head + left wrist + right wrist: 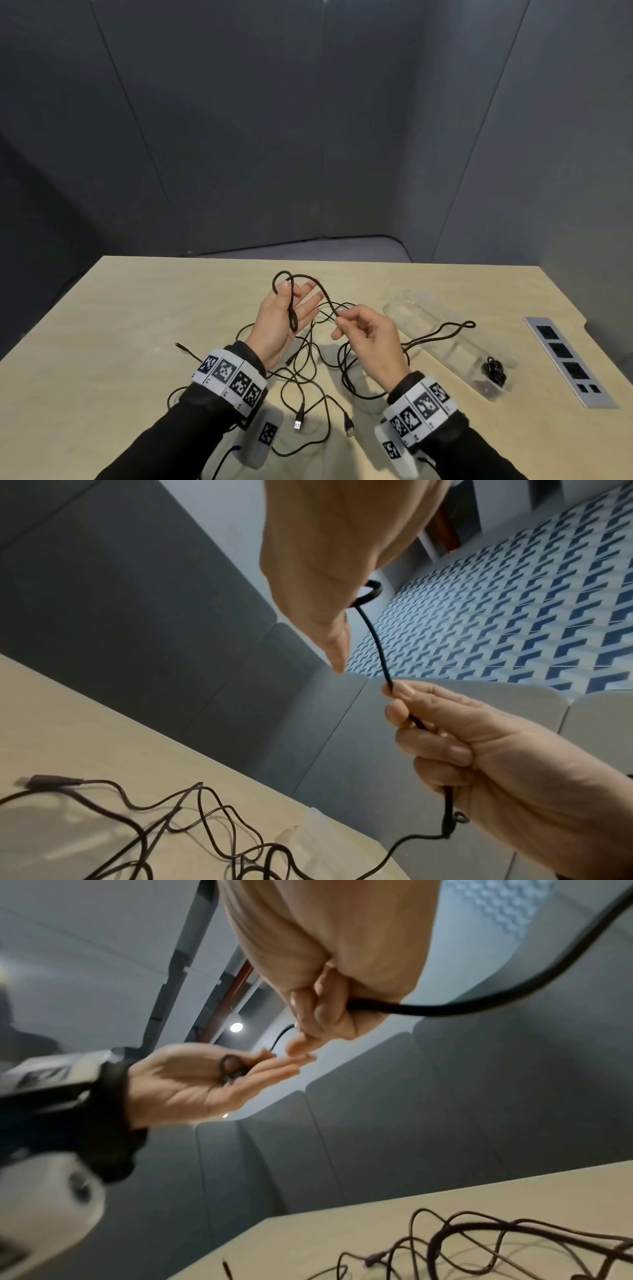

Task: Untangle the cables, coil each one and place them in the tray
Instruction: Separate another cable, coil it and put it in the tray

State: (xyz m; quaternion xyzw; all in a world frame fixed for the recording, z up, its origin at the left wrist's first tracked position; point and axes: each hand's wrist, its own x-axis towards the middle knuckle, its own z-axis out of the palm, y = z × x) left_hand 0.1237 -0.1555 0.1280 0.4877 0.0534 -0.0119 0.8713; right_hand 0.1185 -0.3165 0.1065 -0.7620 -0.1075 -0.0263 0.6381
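My left hand [297, 301] is raised palm-up over the table. Its thumb pins a small loop of thick braided black cable [291, 308] against the palm, and the fingers are straight. The same loop [232, 1068] lies in that palm in the right wrist view. From there the cable runs to my right hand [340, 322], which pinches it between thumb and forefinger. The left wrist view shows that grip [400, 696] on the cable [377, 642]. A tangle of thin black cables [308, 377] lies on the table beneath both hands. The clear plastic tray [411, 308] sits to the right and holds one coiled cable [495, 371].
A far loop of the braided cable [459, 327] drapes across the tray. Two USB plugs [298, 424] lie near the table's front edge between my wrists. A grey socket panel [568, 363] is set into the table at the far right. Grey partition walls stand behind.
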